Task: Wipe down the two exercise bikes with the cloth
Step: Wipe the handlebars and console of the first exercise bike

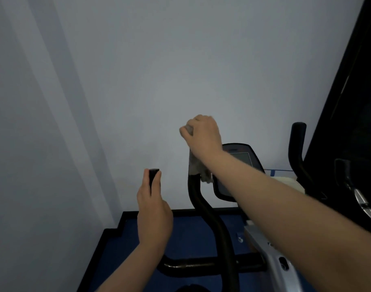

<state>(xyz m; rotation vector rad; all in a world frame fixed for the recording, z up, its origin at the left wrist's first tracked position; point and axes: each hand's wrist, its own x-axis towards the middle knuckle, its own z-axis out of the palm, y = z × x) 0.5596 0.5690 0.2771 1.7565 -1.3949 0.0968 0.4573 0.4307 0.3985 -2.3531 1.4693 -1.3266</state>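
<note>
Right hand (203, 133) grips the grey cloth (196, 165), fingers curled round it over the top of the exercise bike's right handlebar upright (203, 205). Left hand (154, 213) grips the left handlebar end (154, 175), fingers closed round it. Console (239, 159) sits just right of the cloth.

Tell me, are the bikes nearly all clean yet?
Not yet, it seems. The right hand grips the cloth around the top of one handlebar, wiping it. The left hand holds the other handlebar end. Nothing looks clearly finished; the console and the second bike on the right remain untouched.
</note>
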